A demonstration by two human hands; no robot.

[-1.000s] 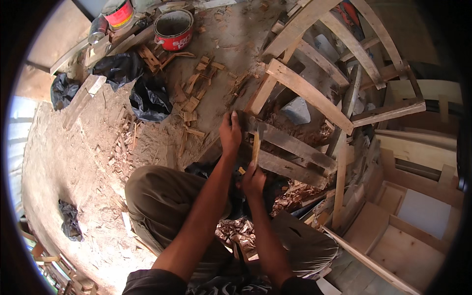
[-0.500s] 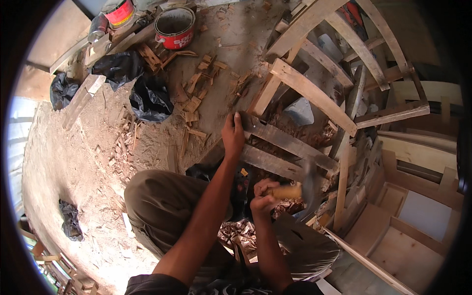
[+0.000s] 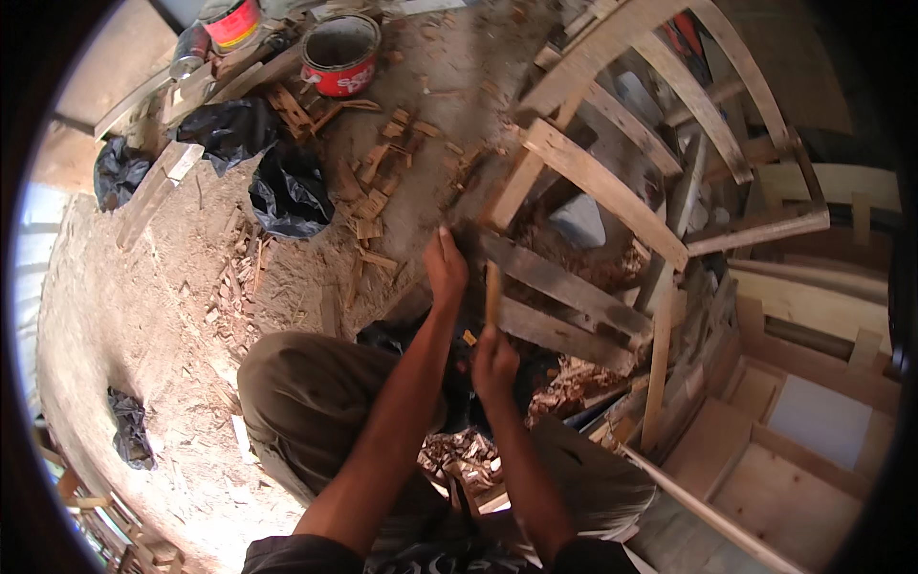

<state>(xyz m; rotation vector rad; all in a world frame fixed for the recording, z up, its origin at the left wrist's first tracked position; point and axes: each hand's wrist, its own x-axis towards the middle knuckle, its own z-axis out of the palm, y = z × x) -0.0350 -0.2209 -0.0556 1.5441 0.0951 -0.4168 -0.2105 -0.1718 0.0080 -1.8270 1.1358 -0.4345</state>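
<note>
I see the right hand (image 3: pixel 495 365) clenched round a hammer (image 3: pixel 492 295); the left hand (image 3: pixel 446 268) grasps the frame (image 3: pixel 564 283) by its end.

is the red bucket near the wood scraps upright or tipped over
Upright: the red bucket stands with its round open top facing up and red side below.

From where I stand, a red bucket (image 3: pixel 346 80) sits near a pink-and-yellow tub (image 3: pixel 232 29), with small wood offcuts (image 3: pixel 371 204) strewn close by. Crumpled black plastic (image 3: pixel 290 194) lies off to the left, and over on the right there's a pale wooden box frame (image 3: pixel 708 445) showing a white panel (image 3: pixel 818 418).
</note>
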